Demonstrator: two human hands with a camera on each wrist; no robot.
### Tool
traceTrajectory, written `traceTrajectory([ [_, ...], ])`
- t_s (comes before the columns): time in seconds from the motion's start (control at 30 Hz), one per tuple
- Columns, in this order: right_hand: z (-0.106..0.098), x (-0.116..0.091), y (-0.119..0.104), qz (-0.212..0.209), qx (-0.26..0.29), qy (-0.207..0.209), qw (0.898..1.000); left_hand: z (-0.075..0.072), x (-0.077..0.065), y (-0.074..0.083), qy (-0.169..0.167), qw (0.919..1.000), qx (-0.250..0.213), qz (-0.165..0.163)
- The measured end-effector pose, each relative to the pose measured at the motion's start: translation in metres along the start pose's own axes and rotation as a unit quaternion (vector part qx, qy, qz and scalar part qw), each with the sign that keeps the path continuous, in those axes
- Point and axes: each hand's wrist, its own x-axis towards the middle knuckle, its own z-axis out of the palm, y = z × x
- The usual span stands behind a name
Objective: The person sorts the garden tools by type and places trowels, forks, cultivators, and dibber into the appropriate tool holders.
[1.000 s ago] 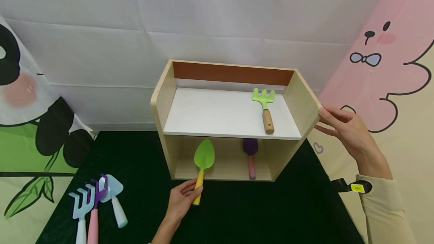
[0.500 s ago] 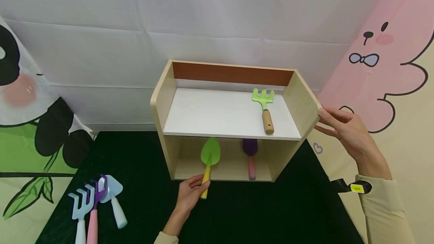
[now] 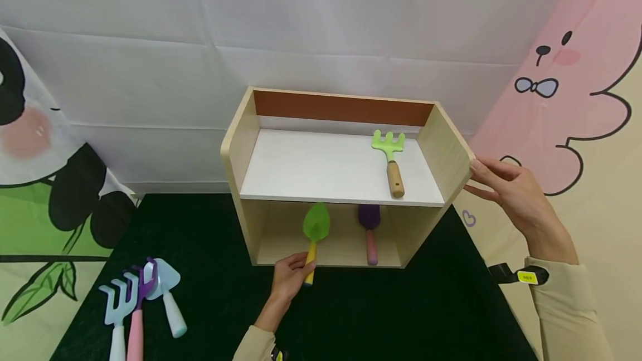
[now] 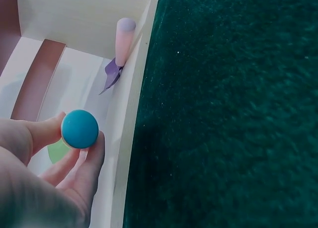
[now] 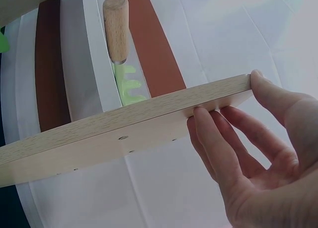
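My left hand (image 3: pixel 290 278) pinches the yellow handle of a green garden trowel (image 3: pixel 317 222), whose blade points into the lower compartment of a wooden shelf (image 3: pixel 311 166). The handle's blue end (image 4: pixel 79 128) faces the left wrist camera. On the shelf's right side panel (image 5: pixel 124 121), my right hand (image 3: pixel 519 194) has its thumb at the edge and its fingers against the outer face. A green hand fork (image 3: pixel 395 180) with a wooden handle lies on the upper board. Below it, a purple trowel (image 3: pixel 371 247) with a pink handle sits at the right, its blade tip hidden by the board.
At the left of the dark green cloth (image 3: pixel 401 316) lie a light blue hand fork (image 3: pixel 118 302), a purple fork (image 3: pixel 136 327) with a pink handle and a pale blue trowel (image 3: pixel 174 316). A white cloth (image 3: pixel 321 27) hangs behind the shelf.
My left hand has moved right and slightly forward with the green trowel, bringing it closer to the purple one. The right hand keeps its place on the side panel.
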Motion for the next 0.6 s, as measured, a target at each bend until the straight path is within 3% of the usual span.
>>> traceTrajectory([
  [0.6,0.0,0.002,0.003,-0.005,0.005,-0.006,1.0,0.021,0.022,0.007,0.011,0.9998,-0.014,0.009],
])
